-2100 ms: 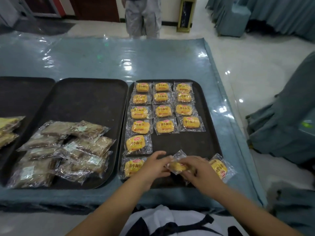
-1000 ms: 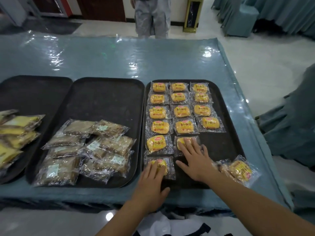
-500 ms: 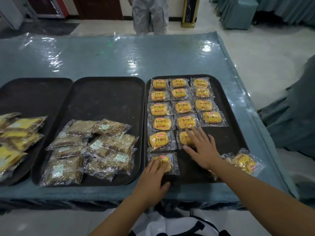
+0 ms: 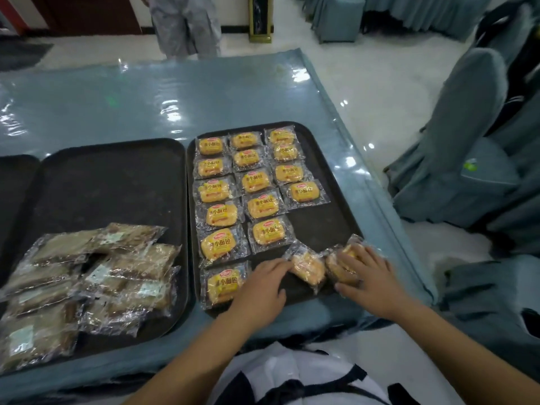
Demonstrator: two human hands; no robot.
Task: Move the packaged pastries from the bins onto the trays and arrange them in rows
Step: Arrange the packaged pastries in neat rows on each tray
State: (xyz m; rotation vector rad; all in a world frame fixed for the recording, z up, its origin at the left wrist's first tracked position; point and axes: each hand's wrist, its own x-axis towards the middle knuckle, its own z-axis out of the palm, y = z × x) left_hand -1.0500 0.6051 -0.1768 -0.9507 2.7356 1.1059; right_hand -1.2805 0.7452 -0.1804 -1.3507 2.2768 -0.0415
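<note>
Under the right hand (image 4: 368, 280) lies a pastry (image 4: 341, 267) (blurred), touching it.

Both forearms reach forward; left hand (image 4: 261, 285) lies flat, right hand (image 4: 368, 280) spread, its grip seemingly loose.

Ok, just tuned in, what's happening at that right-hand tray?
A person is laying yellow wrapped buns in rows on the right tray. The left hand touches one loose bun at the tray's near edge; the right hand rests on another beside it. The left column holds six, the middle five, the right four. Brown packets lie piled on the next tray.
</note>
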